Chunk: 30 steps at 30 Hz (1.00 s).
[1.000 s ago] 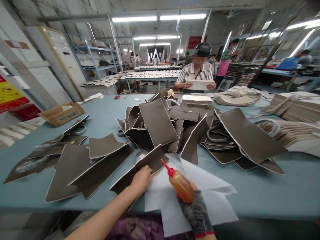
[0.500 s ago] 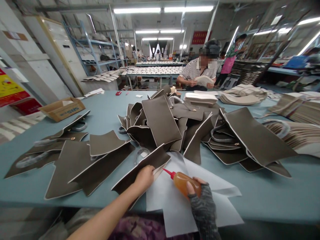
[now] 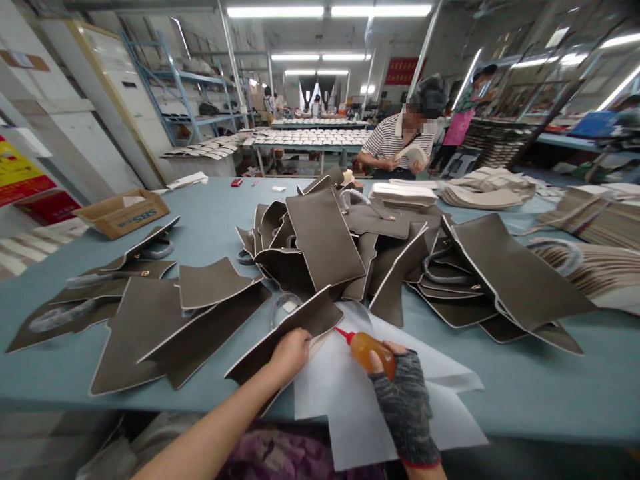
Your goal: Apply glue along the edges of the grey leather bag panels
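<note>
My left hand [image 3: 291, 351] is closed on the edge of a dark brown bag panel [image 3: 293, 323] with a white border, which stands tilted over the table. A clear-wrapped handle [image 3: 283, 308] shows behind it. My right hand [image 3: 400, 380], in a grey fingerless glove, is wrapped round a squeeze bottle [image 3: 369, 350] of amber liquid with a red nozzle. The nozzle tip points left, close to the panel's right end; whether it touches I cannot tell. White paper sheets [image 3: 357, 427] lie beneath the bottle and my right hand.
More brown bag panels are heaped mid-table [image 3: 325, 243], at the left [image 3: 145, 333] and at the right [image 3: 515, 273]. A cardboard box [image 3: 123, 215] stands at the far left. Stacked beige pieces [image 3: 595, 267] line the right side. Across the table, a person in stripes [image 3: 400, 143] holds a pale piece.
My right hand has shifted slightly up, and the bottle's nozzle has moved a little up and right along the panel edge. My left hand keeps its hold in nearly the same place.
</note>
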Motion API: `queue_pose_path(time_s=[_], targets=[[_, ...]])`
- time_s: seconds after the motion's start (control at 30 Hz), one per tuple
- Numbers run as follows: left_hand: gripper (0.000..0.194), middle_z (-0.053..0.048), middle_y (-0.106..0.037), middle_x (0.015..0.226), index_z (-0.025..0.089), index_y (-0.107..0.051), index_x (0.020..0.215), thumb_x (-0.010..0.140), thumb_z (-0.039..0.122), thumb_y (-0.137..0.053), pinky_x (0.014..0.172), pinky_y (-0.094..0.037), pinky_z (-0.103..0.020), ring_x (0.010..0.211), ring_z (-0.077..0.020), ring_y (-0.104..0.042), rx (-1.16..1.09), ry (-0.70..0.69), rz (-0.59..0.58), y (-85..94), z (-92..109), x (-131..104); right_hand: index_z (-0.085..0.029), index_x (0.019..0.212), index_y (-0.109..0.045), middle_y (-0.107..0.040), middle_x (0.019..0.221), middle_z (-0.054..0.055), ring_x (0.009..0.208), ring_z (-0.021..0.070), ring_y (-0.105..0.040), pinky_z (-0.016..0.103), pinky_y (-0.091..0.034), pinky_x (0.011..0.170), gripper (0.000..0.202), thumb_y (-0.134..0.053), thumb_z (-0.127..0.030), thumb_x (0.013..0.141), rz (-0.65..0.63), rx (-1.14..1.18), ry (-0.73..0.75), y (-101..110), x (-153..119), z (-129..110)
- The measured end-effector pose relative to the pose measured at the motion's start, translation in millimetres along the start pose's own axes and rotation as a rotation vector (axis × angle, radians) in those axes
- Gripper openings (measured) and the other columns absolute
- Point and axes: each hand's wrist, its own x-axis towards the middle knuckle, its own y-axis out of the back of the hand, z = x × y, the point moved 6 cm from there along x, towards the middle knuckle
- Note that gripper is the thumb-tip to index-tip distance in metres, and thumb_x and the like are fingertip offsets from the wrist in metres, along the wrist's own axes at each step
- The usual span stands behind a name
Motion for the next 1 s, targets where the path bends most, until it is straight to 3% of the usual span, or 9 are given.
queue_pose_path(time_s=[0.17, 0.53, 1.0], targets=[[0.027, -0.008, -0.068, 0.090, 0.016, -0.069, 0.088, 0.079, 0.012, -0.044, 0.076, -0.043, -0.026, 0.085, -0.0187, -0.061, 0.005, -0.008, -0.004, -0.3, 0.0, -0.9, -0.023, 0.104, -0.050, -0.054, 0.098, 0.007, 0.092, 0.0237, -0.052, 0.045, -0.043, 0.086, 0.029, -0.054, -0.041, 0.081, -0.009, -0.033, 0.026, -0.1, 2.3, 1.7], [0.026, -0.006, -0.067, 0.088, 0.016, -0.069, 0.086, 0.080, 0.013, -0.044, 0.075, -0.043, -0.025, 0.083, -0.0170, -0.061, 0.001, -0.018, 0.001, 0.3, 0.2, -1.1, -0.020, 0.103, -0.051, -0.055, 0.099, 0.008, 0.093, 0.0238, -0.054, 0.044, -0.043, 0.088, 0.038, -0.054, -0.049, 0.078, -0.048, -0.015, -0.087, 0.6, -0.2, 3.7], [0.027, -0.007, -0.069, 0.090, 0.016, -0.070, 0.087, 0.079, 0.012, -0.044, 0.078, -0.044, -0.026, 0.086, -0.0175, -0.062, -0.007, -0.035, -0.007, 1.1, 0.2, 0.4, -0.018, 0.098, -0.053, -0.058, 0.096, 0.010, 0.090, 0.0251, -0.056, 0.043, -0.045, 0.085, 0.045, -0.052, -0.057, 0.075, -0.165, -0.002, -0.268, -3.8, -23.7, 3.2]])
